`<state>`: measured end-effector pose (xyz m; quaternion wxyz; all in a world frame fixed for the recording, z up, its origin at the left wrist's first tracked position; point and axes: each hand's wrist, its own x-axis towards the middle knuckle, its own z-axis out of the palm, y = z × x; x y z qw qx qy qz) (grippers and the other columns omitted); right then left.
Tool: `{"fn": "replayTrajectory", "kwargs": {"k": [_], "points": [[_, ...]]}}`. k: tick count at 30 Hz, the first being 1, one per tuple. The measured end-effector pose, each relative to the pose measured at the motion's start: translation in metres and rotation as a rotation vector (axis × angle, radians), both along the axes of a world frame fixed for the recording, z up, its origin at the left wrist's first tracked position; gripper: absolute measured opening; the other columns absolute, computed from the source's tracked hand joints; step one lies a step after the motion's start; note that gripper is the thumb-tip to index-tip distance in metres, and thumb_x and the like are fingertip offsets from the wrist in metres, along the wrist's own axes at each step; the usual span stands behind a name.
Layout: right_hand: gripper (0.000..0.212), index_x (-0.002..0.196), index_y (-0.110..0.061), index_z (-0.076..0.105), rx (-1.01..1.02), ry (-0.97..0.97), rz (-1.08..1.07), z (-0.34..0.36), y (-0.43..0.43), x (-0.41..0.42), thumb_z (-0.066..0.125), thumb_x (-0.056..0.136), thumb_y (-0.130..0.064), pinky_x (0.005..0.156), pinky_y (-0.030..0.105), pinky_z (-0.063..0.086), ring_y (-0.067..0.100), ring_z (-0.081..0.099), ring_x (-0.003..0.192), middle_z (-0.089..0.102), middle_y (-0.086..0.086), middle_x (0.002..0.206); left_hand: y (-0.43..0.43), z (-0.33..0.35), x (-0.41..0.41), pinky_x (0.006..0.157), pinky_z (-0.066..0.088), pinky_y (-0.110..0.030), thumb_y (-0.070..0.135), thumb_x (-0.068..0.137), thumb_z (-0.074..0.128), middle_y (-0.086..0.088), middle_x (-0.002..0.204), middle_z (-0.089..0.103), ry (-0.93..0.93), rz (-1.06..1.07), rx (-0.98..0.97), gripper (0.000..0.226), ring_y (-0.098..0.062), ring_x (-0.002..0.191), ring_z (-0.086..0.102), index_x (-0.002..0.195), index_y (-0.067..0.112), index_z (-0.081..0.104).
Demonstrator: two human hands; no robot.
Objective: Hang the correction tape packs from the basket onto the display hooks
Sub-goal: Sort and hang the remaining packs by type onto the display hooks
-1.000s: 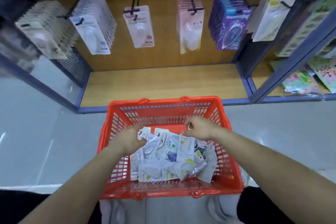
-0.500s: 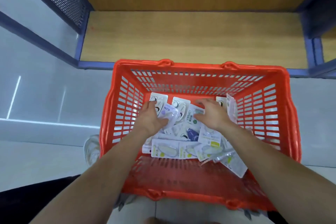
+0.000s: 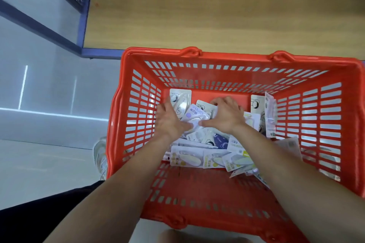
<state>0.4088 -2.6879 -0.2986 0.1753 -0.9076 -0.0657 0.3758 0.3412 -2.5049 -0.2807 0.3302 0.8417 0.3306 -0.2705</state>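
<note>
Both hands are down in the basket [image 3: 217, 55], working through the loose heap of packs [image 3: 197, 159] on its floor. This is the picking step, and nothing is lifted yet. The left hand [image 3: 169, 122] reaches in among the far-left packs with its fingertips hidden, so I cannot tell whether it has one. The right hand [image 3: 227, 116] has its fingers [image 3: 217, 101] curled over the far edge of the packs under it, and its thumb is stretched towards a lilac pack [image 3: 194, 113] lying between the two hands. The hooks are out of sight above the shelf [image 3: 217, 16]. Next, I'd guess, one pack must be freed from its neighbours, lifted and turned so its hang hole faces a hook.
</note>
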Motion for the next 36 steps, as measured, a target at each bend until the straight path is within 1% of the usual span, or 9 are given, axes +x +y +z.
{"fn": "replayTrajectory", "kwargs": {"k": [4, 8, 10, 13, 16, 23, 27, 30, 36], "points": [[0.076, 0.121, -0.03, 0.051, 0.045, 0.018, -0.005, 0.004, -0.002, 0.0, 0.081, 0.065, -0.07, 0.097, 0.039, 0.027, 0.02, 0.046, 0.124, 0.054, -0.007, 0.122, 0.0, 0.001, 0.001, 0.113, 0.044, -0.044, 0.038, 0.071, 0.092, -0.009, 0.154, 0.023, -0.037, 0.061, -0.068, 0.119, -0.028, 0.141, 0.038, 0.16, 0.02, 0.016], [0.063, 0.11, -0.031, 0.045, 0.159, 0.082, -0.056, 0.012, -0.004, -0.004, 0.086, 0.07, -0.058, 0.091, 0.035, 0.024, 0.015, 0.057, 0.107, 0.067, -0.01, 0.102, 0.005, 0.002, 0.001, 0.093, 0.05, -0.035, 0.027, 0.092, 0.074, 0.001, 0.122, 0.059, -0.166, 0.173, -0.15, 0.043, -0.021, 0.114, 0.06, 0.127, 0.017, 0.051], [0.06, 0.111, -0.032, 0.048, 0.19, 0.094, -0.054, 0.019, -0.006, -0.002, 0.088, 0.071, -0.052, 0.094, 0.035, 0.027, 0.014, 0.055, 0.103, 0.067, -0.01, 0.105, 0.007, 0.008, 0.001, 0.086, 0.052, -0.033, 0.021, 0.096, 0.07, 0.009, 0.1, 0.066, -0.19, 0.203, -0.186, 0.027, -0.02, 0.1, 0.067, 0.116, 0.019, 0.051], [0.046, 0.106, -0.026, 0.058, 0.266, 0.117, -0.083, 0.034, -0.016, 0.003, 0.089, 0.074, -0.041, 0.075, 0.029, 0.047, 0.015, 0.063, 0.076, 0.07, -0.007, 0.089, 0.009, 0.019, 0.002, 0.087, 0.057, -0.035, 0.015, 0.096, 0.071, 0.004, 0.107, 0.071, -0.239, 0.219, -0.252, 0.03, -0.014, 0.097, 0.069, 0.121, 0.016, 0.055], [0.041, 0.109, -0.029, 0.057, 0.366, 0.071, -0.187, 0.054, -0.031, 0.008, 0.087, 0.08, -0.027, 0.047, 0.014, 0.041, 0.002, 0.059, 0.056, 0.067, -0.012, 0.083, 0.011, 0.032, 0.002, 0.09, 0.058, -0.038, 0.009, 0.093, 0.072, 0.003, 0.113, 0.072, -0.315, 0.177, -0.293, 0.031, -0.015, 0.103, 0.069, 0.12, 0.017, 0.059], [0.04, 0.104, -0.021, 0.065, 0.445, -0.029, -0.334, 0.083, -0.05, 0.009, 0.089, 0.074, -0.027, 0.081, 0.046, 0.058, 0.019, 0.072, 0.081, 0.075, -0.005, 0.088, 0.019, 0.078, 0.005, 0.08, 0.058, -0.03, 0.005, 0.093, 0.071, -0.005, 0.11, 0.073, -0.34, 0.022, -0.49, 0.024, -0.02, 0.098, 0.07, 0.106, 0.024, 0.064], [0.035, 0.1, -0.02, 0.072, 0.585, 0.066, -0.412, 0.102, -0.048, 0.006, 0.092, 0.072, -0.027, 0.085, 0.048, 0.06, 0.023, 0.075, 0.088, 0.078, -0.001, 0.091, 0.013, 0.086, 0.001, 0.095, 0.057, -0.036, 0.011, 0.094, 0.073, 0.0, 0.114, 0.074, -0.267, -0.01, -0.554, 0.023, -0.015, 0.105, 0.07, 0.116, 0.015, 0.068], [0.03, 0.099, -0.023, 0.074, 0.628, 0.119, -0.416, 0.109, -0.048, 0.004, 0.091, 0.074, -0.025, 0.078, 0.038, 0.059, 0.016, 0.075, 0.083, 0.078, -0.004, 0.089, 0.005, 0.089, 0.001, 0.091, 0.057, -0.031, 0.018, 0.093, 0.074, 0.004, 0.119, 0.073, -0.246, 0.024, -0.605, 0.026, -0.011, 0.108, 0.07, 0.119, 0.017, 0.069], [0.025, 0.112, -0.009, 0.072, 0.764, 0.224, -0.487, 0.11, -0.055, 0.0, 0.079, 0.089, -0.015, 0.062, 0.024, 0.057, 0.014, 0.073, 0.08, 0.078, 0.002, 0.093, -0.015, 0.089, 0.005, 0.086, 0.059, -0.039, 0.008, 0.09, 0.075, -0.011, 0.115, 0.076, -0.2, 0.117, -0.745, 0.032, -0.024, 0.1, 0.074, 0.117, 0.004, 0.058]]}}
